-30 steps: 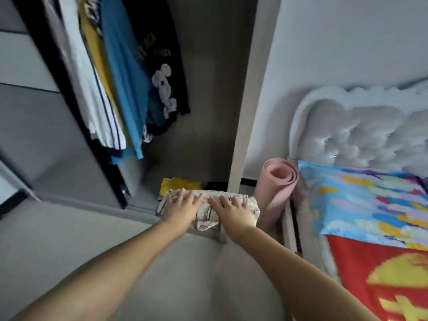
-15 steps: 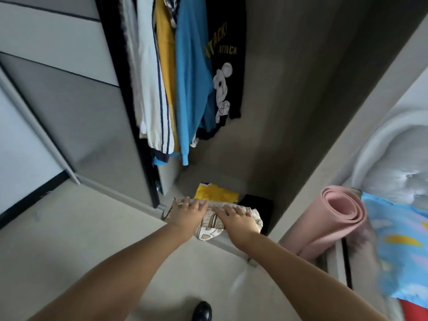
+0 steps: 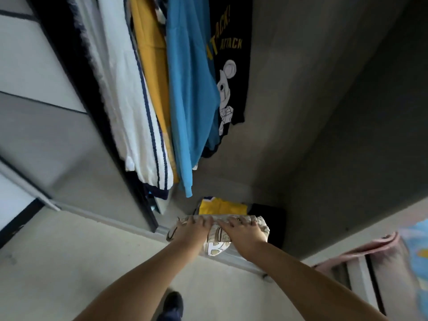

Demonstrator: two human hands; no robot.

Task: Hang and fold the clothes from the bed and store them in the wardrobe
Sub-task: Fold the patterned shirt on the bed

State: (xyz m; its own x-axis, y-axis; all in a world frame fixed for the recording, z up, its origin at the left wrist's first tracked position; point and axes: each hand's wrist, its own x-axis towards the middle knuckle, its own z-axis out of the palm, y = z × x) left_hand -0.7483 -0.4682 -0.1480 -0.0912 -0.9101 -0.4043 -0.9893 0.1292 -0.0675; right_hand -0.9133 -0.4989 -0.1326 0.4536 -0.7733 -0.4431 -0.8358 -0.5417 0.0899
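A folded cream garment with a dark print [image 3: 216, 242] is held low at the wardrobe's front sill [image 3: 240, 259]. My left hand [image 3: 193, 230] grips its left part and my right hand [image 3: 243, 231] its right part, fingers laid over the top, thumbs hidden beneath. Just behind it on the wardrobe floor lie a folded yellow garment [image 3: 222, 206] and a folded black one [image 3: 269, 218]. Above hang a blue top [image 3: 190, 100], a black printed shirt [image 3: 231, 54], a yellow shirt [image 3: 150, 66] and a white navy-striped one [image 3: 129, 100].
The grey sliding door [image 3: 58, 135] stands at the left with its dark edge beside the hanging clothes. The wardrobe's side wall [image 3: 359, 158] rises on the right. A rolled pink mat [image 3: 370, 251] and the bed's colourful pillow [image 3: 416, 251] sit at the far right. My shoe [image 3: 172, 304] is on the floor.
I have stepped closer and turned left toward the wardrobe. Both hands have carried the folded garment down to the sill; the bed has slid to the right edge.
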